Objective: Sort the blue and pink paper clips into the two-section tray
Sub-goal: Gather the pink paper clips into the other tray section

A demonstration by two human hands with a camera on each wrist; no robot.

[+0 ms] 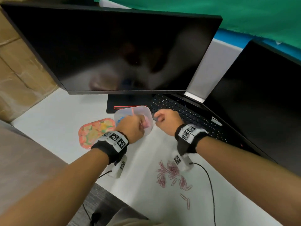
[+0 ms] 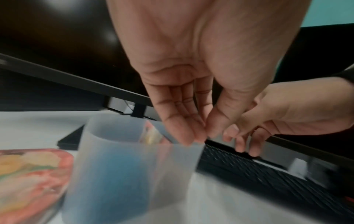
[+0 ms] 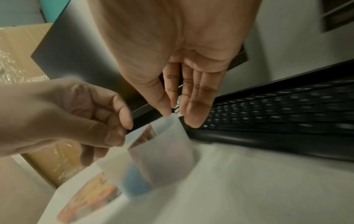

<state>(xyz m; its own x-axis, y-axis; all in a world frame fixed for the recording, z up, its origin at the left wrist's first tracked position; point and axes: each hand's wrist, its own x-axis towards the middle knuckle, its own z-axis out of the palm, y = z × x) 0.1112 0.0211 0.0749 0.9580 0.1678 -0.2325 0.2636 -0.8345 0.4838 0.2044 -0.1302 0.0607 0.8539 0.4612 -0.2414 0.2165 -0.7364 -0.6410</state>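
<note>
Both hands sit up at the tray, a cloudy plastic tub with blue clips in its left section and pink ones in its right. The left hand hangs over the near rim with thumb and fingertips drawn together, as if pinching a clip, though the blur hides whether anything is in them. The right hand has its fingers curled at the tray's right edge, next to the keyboard; I can't tell if it actually grips the rim. A big scatter of pink clips still lies on the desk nearer the person. My worry is the tub looks light, so a nudge from either hand might tip it and mix the colours. A careless drop might also land pink among blue.
</note>
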